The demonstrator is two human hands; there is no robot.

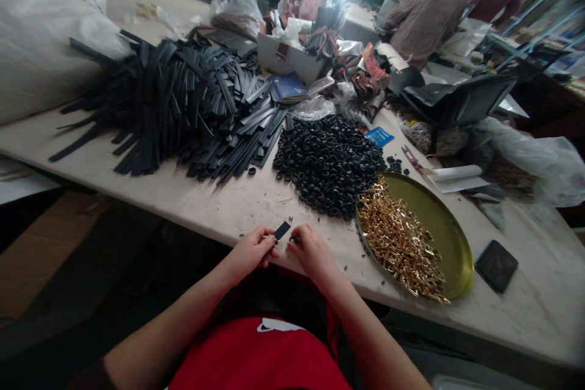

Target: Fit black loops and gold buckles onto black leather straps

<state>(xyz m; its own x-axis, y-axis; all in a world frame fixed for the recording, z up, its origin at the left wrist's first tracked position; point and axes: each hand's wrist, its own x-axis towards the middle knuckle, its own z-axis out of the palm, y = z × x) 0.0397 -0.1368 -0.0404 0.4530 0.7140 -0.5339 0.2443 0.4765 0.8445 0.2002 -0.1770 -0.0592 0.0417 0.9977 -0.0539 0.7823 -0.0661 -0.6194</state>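
My left hand is closed on a short black strap, whose free end points up and to the right. A small shiny bit shows at the strap by the fingertips. My right hand is closed just right of the strap, pinching a small dark piece that looks like a black loop; the fingers partly hide it. Beyond my hands lies a heap of small black loops. To the right, gold buckles fill one side of a round gold tray.
A large pile of black straps covers the table's left side. Behind stand a white box of scraps and a blue booklet. Scissors and a dark square pad lie right. Another person is in the background.
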